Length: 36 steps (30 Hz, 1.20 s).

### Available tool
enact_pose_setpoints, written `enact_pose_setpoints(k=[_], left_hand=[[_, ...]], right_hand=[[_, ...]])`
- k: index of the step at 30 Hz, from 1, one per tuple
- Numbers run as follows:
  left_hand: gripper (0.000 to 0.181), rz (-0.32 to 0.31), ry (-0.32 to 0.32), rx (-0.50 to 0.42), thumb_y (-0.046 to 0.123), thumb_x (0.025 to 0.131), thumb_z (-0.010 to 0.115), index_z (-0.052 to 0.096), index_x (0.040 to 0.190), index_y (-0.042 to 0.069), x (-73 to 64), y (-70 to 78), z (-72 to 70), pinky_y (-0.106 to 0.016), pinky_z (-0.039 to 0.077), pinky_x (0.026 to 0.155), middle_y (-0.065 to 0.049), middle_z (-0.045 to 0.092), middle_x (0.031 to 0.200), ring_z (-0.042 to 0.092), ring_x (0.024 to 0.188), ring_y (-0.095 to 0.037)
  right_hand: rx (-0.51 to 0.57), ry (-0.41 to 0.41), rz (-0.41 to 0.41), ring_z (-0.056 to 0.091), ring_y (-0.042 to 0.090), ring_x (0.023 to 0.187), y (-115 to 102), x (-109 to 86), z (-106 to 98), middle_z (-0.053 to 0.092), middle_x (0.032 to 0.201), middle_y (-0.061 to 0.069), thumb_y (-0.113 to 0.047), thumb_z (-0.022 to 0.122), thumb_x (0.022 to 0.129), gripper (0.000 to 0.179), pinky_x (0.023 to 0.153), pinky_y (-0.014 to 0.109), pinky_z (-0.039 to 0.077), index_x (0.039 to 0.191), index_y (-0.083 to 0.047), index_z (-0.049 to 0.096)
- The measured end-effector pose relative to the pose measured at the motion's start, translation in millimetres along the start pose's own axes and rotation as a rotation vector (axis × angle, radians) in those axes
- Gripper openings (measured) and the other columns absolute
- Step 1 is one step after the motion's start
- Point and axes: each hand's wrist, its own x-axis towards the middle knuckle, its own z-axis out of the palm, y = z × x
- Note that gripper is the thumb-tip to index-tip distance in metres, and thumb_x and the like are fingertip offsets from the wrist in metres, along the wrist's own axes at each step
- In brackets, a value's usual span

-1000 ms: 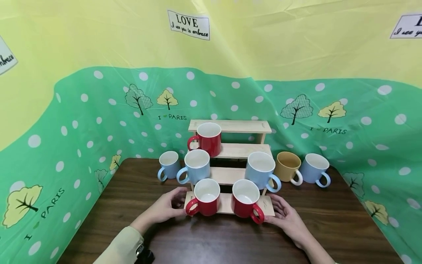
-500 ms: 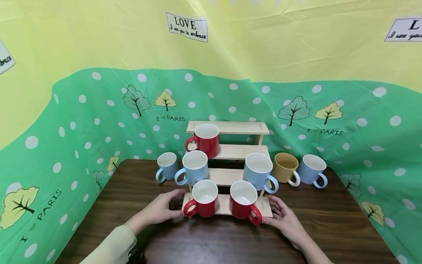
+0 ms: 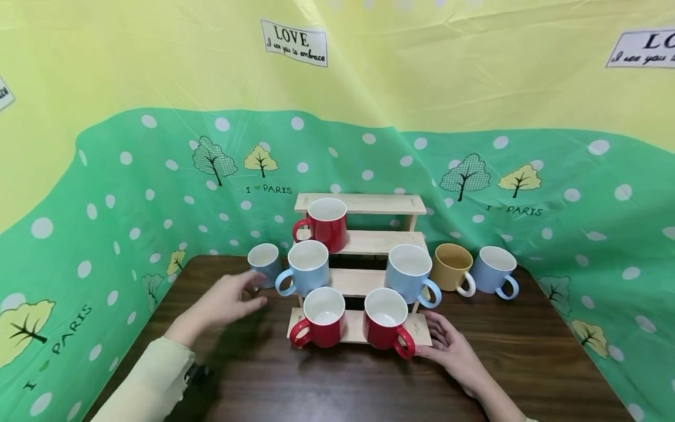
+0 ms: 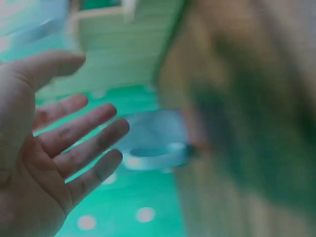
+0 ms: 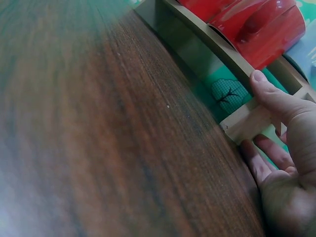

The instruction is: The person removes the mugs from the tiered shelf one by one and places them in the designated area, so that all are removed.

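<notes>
My left hand (image 3: 221,302) hovers over the table left of the stepped wooden rack (image 3: 364,204), its fingers spread and touching nothing in the left wrist view. Nearest its fingertips in the head view is a light blue mug (image 3: 268,264); that mug's handle is partly covered. My right hand (image 3: 454,351) grips the right end of the rack's lowest shelf, thumb on the front edge (image 5: 259,79), fingers round the side piece. On that shelf stand a left red mug (image 3: 331,328) and a right red mug (image 3: 377,331). Two blue mugs sit one step up, and one red mug (image 3: 332,231) higher at left.
Right of the rack, a tan mug (image 3: 448,272) with a white handle and a blue mug (image 3: 487,275) stand on the dark wooden table (image 3: 295,387). A green and yellow printed cloth (image 3: 337,146) hangs close behind and along the sides.
My left hand has let go of the rack's left end and moved left and up towards the blue mug. The right hand keeps its grip; the rack and mugs stand as before.
</notes>
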Motion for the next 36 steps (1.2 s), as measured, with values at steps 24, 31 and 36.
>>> enact_pose_setpoints(k=[24, 31, 36], left_hand=[[0.09, -0.104, 0.318, -0.318, 0.043, 0.092, 0.086, 0.039, 0.164, 0.014, 107.0, 99.7, -37.9, -0.058, 0.055, 0.108, -0.01, 0.054, 0.16, 0.058, 0.139, -0.039], [0.094, -0.092, 0.285, -0.37, 0.036, 0.09, 0.09, 0.038, 0.165, 0.012, 128.6, 107.2, -29.0, -0.056, 0.057, 0.106, -0.01, 0.055, 0.159, 0.058, 0.138, -0.033], [0.095, -0.102, 0.252, -0.342, 0.04, 0.088, 0.091, 0.041, 0.164, 0.013, 139.1, 110.9, -26.4, -0.054, 0.056, 0.105, -0.009, 0.056, 0.158, 0.057, 0.136, -0.031]], right_hand=[[0.013, -0.028, -0.033, 0.06, 0.003, 0.128, 1, -1.0, 1, 0.054, 0.156, 0.026, -0.008, 0.088, 0.093, 0.084, 0.101, 0.018, 0.053, 0.161, -0.001, 0.041], [0.014, -0.016, -0.006, 0.058, 0.024, 0.139, 0, -0.2, 0, 0.054, 0.157, 0.024, -0.01, 0.089, 0.093, 0.085, 0.102, 0.019, 0.053, 0.162, -0.002, 0.041], [0.018, -0.017, 0.007, 0.054, 0.034, 0.143, -3, 0.2, -1, 0.053, 0.157, 0.025, -0.011, 0.089, 0.092, 0.085, 0.101, 0.018, 0.053, 0.162, -0.002, 0.041]])
